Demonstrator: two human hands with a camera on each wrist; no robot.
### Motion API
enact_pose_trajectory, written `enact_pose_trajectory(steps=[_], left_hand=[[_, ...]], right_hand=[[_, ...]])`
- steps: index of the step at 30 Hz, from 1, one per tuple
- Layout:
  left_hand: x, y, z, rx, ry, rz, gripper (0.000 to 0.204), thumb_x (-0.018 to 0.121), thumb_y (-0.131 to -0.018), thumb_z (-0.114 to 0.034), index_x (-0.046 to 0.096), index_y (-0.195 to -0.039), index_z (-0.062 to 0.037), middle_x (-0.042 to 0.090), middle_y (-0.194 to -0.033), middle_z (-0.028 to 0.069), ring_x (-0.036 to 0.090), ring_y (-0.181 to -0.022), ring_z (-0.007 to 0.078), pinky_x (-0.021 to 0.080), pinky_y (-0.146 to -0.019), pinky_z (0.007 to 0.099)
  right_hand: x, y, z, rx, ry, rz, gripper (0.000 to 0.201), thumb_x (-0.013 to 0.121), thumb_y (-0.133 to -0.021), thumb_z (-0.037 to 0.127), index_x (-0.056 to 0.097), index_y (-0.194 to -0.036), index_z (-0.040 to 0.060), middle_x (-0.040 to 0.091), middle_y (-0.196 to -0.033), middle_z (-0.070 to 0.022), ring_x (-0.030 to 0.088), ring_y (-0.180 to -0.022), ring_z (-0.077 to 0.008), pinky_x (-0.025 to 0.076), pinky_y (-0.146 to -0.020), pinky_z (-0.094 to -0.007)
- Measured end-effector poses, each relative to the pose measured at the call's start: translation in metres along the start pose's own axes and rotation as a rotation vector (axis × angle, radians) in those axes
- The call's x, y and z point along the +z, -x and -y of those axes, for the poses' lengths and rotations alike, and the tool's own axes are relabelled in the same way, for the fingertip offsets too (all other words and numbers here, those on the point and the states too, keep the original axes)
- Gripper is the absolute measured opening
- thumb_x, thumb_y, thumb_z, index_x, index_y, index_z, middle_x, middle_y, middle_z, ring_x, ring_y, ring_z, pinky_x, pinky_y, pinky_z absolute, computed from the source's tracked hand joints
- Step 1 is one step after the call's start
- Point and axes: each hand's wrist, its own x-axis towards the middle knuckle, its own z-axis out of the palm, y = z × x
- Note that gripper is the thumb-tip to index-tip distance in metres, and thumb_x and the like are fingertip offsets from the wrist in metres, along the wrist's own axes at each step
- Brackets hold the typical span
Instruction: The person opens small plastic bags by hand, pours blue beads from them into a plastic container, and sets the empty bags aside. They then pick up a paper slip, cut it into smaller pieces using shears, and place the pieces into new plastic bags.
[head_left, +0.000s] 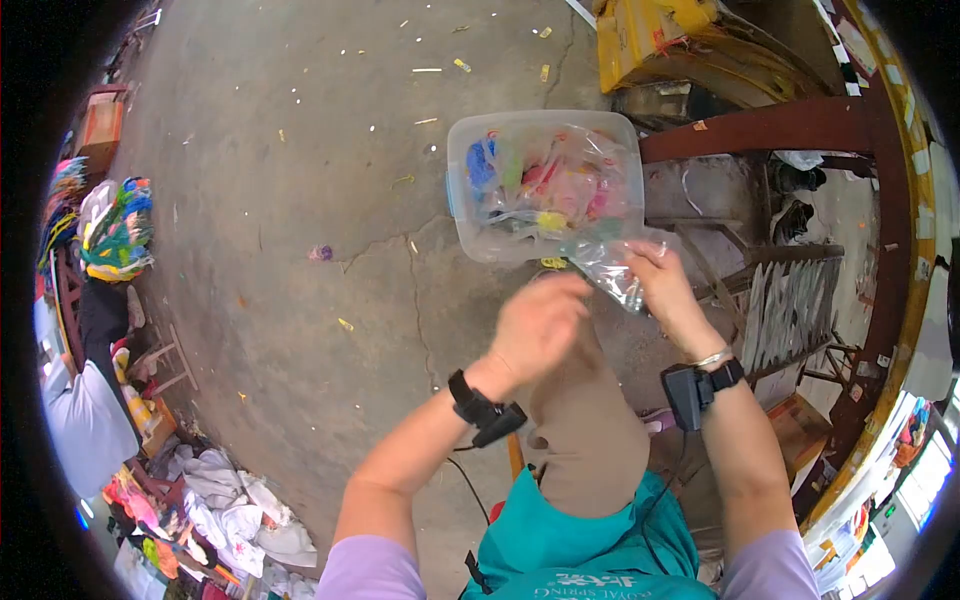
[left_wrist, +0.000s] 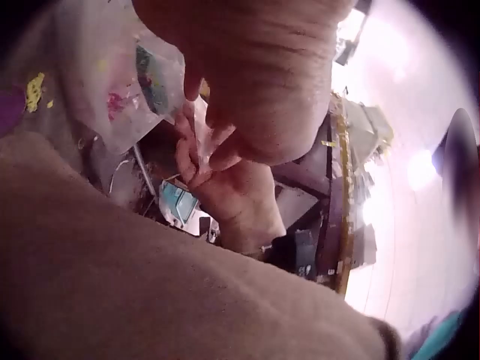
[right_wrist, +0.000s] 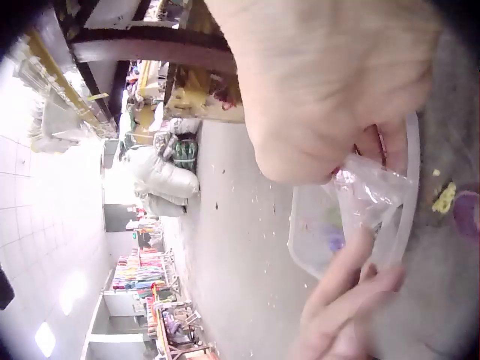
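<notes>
A clear plastic bag (head_left: 615, 278) lies right of the head view's centre, over the lower-right corner of a translucent plastic tub (head_left: 458, 200). The right hand (head_left: 672, 295) pinches the bag between thumb and fingers. The left hand (head_left: 540, 325) is just beside it, fingers bent and blurred; whether they grip the bag cannot be told. Colourful bagged items (head_left: 560, 180) fill the tub, upper centre, on a concrete floor (head_left: 300, 240).
</notes>
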Motion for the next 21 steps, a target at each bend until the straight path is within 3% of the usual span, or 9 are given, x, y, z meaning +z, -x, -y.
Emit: enact_pose_trajectory(steps=[1,2,4,6,9,10,15,19,21], left_hand=[[-0.002,-0.002,0.016,-0.174,0.001,-0.112,0.015,0.059,-0.091,-0.006,0.070,-0.101,-0.0022,0.068,-0.123,0.0180,0.063,-0.118,0.0369,0.050,-0.102,0.0435],[-0.007,-0.009,0.037,-0.222,-0.104,-0.287,0.015,0.059,-0.092,-0.007,0.069,-0.102,-0.0018,0.068,-0.121,0.0195,0.065,-0.113,0.0378,0.051,-0.099,0.0437],[-0.028,-0.024,0.073,-0.208,-0.372,-0.466,0.021,0.062,-0.090,-0.005,0.068,-0.109,-0.0018,0.069,-0.119,0.0189,0.065,-0.110,0.0396,0.051,-0.096,0.0462],[-0.051,-0.034,0.105,-0.312,-0.463,-0.448,0.023,0.066,-0.088,-0.004,0.071,-0.110,-0.0055,0.068,-0.117,0.0152,0.062,-0.112,0.0375,0.051,-0.095,0.0455],[-0.069,-0.048,0.117,-0.372,-0.761,-0.302,0.023,0.071,-0.085,-0.007,0.073,-0.108,-0.0102,0.065,-0.115,0.0104,0.059,-0.114,0.0340,0.050,-0.094,0.0414],[-0.069,-0.052,0.124,-0.376,-0.808,-0.247,0.028,0.077,-0.078,-0.009,0.076,-0.105,-0.0143,0.063,-0.114,0.0073,0.055,-0.116,0.0296,0.048,-0.096,0.0437],[-0.062,-0.060,0.147,-0.157,-1.152,-0.076,0.023,0.077,-0.072,-0.012,0.078,-0.095,-0.0168,0.062,-0.133,0.0060,0.044,-0.139,0.0268,0.037,-0.111,0.0524],[-0.058,-0.068,0.162,-0.167,-1.230,0.071,0.010,0.072,-0.078,-0.015,0.079,-0.085,-0.0167,0.062,-0.141,0.0015,0.035,-0.149,0.0249,0.030,-0.118,0.0519],[-0.062,-0.070,0.170,-0.164,-1.138,0.040,0.011,0.068,-0.081,-0.017,0.079,-0.081,-0.0155,0.067,-0.132,0.0012,0.041,-0.146,0.0237,0.033,-0.116,0.0522]], right_hand=[[-0.009,0.003,0.001,0.003,0.020,-0.005,0.028,0.054,-0.103,0.014,0.068,-0.122,-0.0011,0.076,-0.094,-0.0079,0.065,-0.086,-0.0117,0.051,-0.077,-0.0271],[-0.015,0.006,0.002,0.007,0.039,-0.010,0.028,0.053,-0.103,0.013,0.068,-0.122,-0.0011,0.077,-0.095,-0.0085,0.066,-0.087,-0.0117,0.051,-0.078,-0.0271],[-0.022,0.009,0.011,-0.017,0.104,-0.061,0.029,0.053,-0.103,0.014,0.067,-0.123,-0.0011,0.078,-0.097,-0.0102,0.066,-0.088,-0.0123,0.052,-0.079,-0.0278],[-0.028,0.008,0.013,-0.049,0.189,-0.114,0.029,0.053,-0.103,0.015,0.068,-0.121,-0.0016,0.078,-0.099,-0.0102,0.067,-0.089,-0.0129,0.052,-0.083,-0.0296],[-0.028,-0.004,0.012,-0.064,0.276,-0.155,0.029,0.055,-0.101,0.018,0.069,-0.117,-0.0017,0.077,-0.097,-0.0156,0.072,-0.091,-0.0225,0.053,-0.084,-0.0351],[-0.027,-0.009,0.013,-0.076,0.345,-0.154,0.030,0.056,-0.099,0.020,0.069,-0.116,-0.0009,0.076,-0.097,-0.0180,0.071,-0.093,-0.0275,0.053,-0.085,-0.0378],[-0.012,-0.057,-0.007,-0.076,0.706,-0.169,0.029,0.057,-0.094,0.025,0.069,-0.109,0.0034,0.070,-0.101,-0.0273,0.065,-0.101,-0.0470,0.053,-0.086,-0.0508],[-0.001,-0.074,-0.015,-0.099,0.780,-0.122,0.028,0.056,-0.094,0.025,0.068,-0.105,0.0011,0.069,-0.101,-0.0275,0.065,-0.098,-0.0473,0.052,-0.086,-0.0539],[0.001,-0.075,-0.013,-0.106,0.765,-0.116,0.029,0.056,-0.094,0.025,0.065,-0.104,-0.0012,0.069,-0.098,-0.0278,0.065,-0.097,-0.0476,0.051,-0.086,-0.0548]])
